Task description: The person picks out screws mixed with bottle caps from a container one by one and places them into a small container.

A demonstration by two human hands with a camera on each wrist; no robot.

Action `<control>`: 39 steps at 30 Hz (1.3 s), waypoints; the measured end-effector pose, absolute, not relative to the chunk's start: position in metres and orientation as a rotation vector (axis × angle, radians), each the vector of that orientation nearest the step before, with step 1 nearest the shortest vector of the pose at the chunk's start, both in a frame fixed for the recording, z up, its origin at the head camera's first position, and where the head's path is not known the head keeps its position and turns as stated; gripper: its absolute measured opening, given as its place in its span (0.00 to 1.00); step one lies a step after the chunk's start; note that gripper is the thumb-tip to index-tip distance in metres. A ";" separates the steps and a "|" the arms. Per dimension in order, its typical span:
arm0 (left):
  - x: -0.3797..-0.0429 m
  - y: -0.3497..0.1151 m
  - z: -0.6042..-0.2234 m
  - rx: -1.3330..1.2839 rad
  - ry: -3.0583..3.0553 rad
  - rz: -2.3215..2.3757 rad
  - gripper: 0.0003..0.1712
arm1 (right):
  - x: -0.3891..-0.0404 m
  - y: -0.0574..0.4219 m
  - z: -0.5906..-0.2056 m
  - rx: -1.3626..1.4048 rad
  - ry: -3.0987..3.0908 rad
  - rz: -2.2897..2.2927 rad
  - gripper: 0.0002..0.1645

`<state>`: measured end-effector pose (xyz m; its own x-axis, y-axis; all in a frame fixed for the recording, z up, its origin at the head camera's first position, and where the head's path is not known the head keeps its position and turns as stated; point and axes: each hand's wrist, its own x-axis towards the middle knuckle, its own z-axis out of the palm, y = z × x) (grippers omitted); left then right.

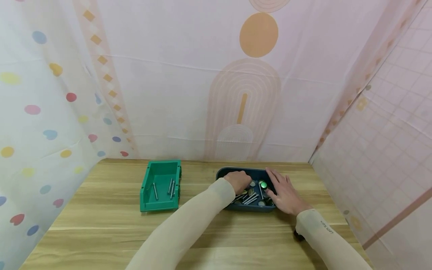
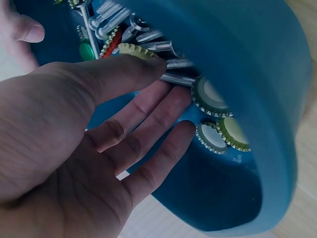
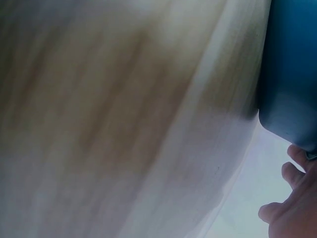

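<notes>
My left hand point(image 1: 238, 181) reaches into a dark blue bin point(image 1: 248, 207) holding metal bolts and bottle caps. In the left wrist view, thumb and fingers of the left hand point(image 2: 114, 129) close on a silver bolt point(image 2: 179, 79); their tips partly cover it. Pale bottle caps point(image 2: 210, 136) lie just past the fingertips. At the bin's right end, my right hand point(image 1: 286, 193) rests on the rim with fingers extended, its thumb inside near a green bottle cap point(image 1: 263, 185). The right wrist view catches only part of that right hand point(image 3: 297, 210) beside the bin wall point(image 3: 292, 74).
A green open-front bin point(image 1: 158, 206) stands left of the blue one, with several bolts point(image 1: 171, 188) inside. Both are on a wood-grain table point(image 1: 101, 221). Patterned curtains point(image 1: 168, 93) hang behind the table and along its sides.
</notes>
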<state>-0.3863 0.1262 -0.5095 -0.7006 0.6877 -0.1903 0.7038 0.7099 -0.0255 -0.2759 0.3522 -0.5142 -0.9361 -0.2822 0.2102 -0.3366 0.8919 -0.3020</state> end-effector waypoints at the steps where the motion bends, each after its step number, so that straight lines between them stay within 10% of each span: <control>1: -0.385 0.126 -0.508 1.129 2.751 -0.145 0.08 | -0.276 0.352 -0.514 0.477 -2.900 0.509 0.48; 39: -0.375 0.099 -0.501 1.133 2.717 0.120 0.06 | -0.274 0.350 -0.512 0.468 -2.898 0.494 0.49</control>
<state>-0.3751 0.0989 -0.5008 -0.6881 0.7104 -0.1479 0.6946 0.7038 0.1490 -0.2738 0.3496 -0.5120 -0.9374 -0.2769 0.2112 -0.3313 0.8961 -0.2953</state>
